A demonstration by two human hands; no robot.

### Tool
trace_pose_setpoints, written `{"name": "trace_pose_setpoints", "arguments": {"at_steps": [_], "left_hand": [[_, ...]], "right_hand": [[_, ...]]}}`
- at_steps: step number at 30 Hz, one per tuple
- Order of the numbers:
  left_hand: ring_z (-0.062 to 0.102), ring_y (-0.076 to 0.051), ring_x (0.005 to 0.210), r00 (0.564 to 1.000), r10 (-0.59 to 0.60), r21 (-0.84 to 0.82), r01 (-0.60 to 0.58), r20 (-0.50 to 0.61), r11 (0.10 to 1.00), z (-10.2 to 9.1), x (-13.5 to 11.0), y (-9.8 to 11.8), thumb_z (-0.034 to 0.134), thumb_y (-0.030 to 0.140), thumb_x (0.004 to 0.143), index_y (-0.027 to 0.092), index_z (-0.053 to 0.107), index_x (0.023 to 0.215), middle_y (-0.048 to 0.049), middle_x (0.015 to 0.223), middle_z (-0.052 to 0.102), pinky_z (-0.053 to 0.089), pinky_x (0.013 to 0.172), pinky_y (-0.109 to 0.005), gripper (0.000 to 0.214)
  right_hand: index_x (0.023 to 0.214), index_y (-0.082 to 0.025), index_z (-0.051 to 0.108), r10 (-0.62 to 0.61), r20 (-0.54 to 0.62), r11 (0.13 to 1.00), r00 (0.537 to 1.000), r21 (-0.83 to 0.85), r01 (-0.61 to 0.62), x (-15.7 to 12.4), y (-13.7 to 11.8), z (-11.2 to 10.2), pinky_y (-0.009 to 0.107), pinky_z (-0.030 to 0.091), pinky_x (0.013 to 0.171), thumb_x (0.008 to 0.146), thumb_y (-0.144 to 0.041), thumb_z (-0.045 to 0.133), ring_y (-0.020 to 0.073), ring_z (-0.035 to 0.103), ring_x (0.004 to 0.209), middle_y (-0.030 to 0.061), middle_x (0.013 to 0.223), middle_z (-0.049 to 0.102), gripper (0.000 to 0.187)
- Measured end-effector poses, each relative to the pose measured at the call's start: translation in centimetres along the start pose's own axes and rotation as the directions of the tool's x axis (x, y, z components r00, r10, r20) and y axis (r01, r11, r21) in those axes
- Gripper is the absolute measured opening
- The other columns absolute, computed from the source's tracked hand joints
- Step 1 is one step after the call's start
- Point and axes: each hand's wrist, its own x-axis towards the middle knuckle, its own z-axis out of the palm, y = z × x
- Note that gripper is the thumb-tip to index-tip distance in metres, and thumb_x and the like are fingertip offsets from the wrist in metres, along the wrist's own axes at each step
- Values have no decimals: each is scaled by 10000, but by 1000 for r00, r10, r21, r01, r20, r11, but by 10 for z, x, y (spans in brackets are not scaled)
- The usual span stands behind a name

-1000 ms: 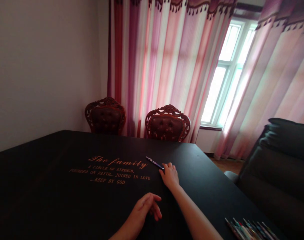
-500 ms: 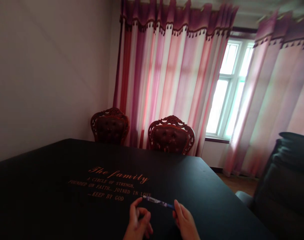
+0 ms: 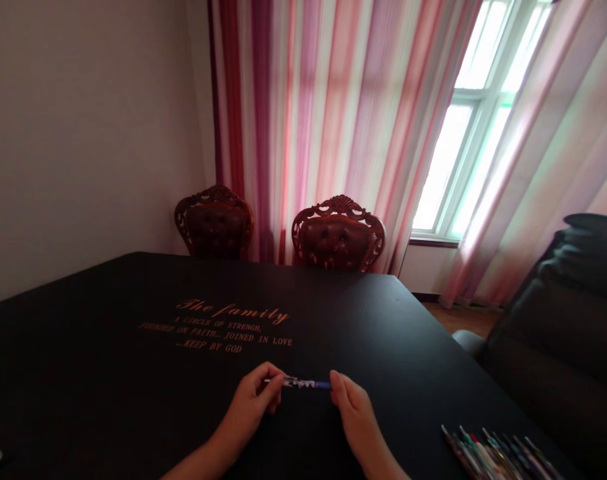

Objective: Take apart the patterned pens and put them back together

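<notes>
From where I stand, a slim pen [image 3: 306, 384], blue at one end and patterned along its middle, is stretched crosswise between two hands, nearer the person than the gold lettering [image 3: 233, 327] and a little to its right. The left hand [image 3: 256, 395] pinches the pale-tipped end between thumb and fingers; the right hand [image 3: 352, 403] grips the blue end the same way. Around the lettering spreads the black table [image 3: 363, 320]. Well to the lettering's right, on the near side, lies a row of pens [image 3: 498, 457], and beyond the lettering stand two carved chairs [image 3: 338, 239] before a striped curtain [image 3: 328, 113].
</notes>
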Motion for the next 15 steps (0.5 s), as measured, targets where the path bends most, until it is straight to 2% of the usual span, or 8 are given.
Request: {"name": "trace_pose_setpoints", "arguments": {"at_steps": [4,7,11,15], "left_hand": [[469,-122,521,999,-46,-43,45,-29,998,-1,2,-2,654,474,800,159,632,740,29,577,544,344,519,-227,321],[468,-119,528,996,-62,-97,55,-64,994,-3,1,-2,673,473,785,163,642,763,31,585,545,343,519,-223,313],[453,-112,512,994,-70,-142,57,-87,988,-5,2,-4,691,459,773,164,654,808,37,570,542,335,510,-218,300],[482,-108,536,994,-99,-167,89,-54,982,-7,3,-5,692,432,781,161,657,824,24,602,580,360,527,-212,277]], "right_hand": [[694,-197,510,-72,58,995,996,-58,76,-3,-13,-4,248,346,591,906,-538,466,138,442,610,-28,643,467,404],[797,-190,561,-62,69,998,996,-16,63,-3,-16,-6,243,367,603,912,-513,475,144,480,642,-17,692,512,354],[690,-180,578,-7,74,1000,997,-2,7,-1,-13,-6,251,360,587,958,-528,349,142,489,595,-10,609,512,495],[746,-182,593,-21,105,1000,994,-12,23,-1,-13,-8,239,349,570,908,-513,488,136,477,604,-22,636,524,384]]}}
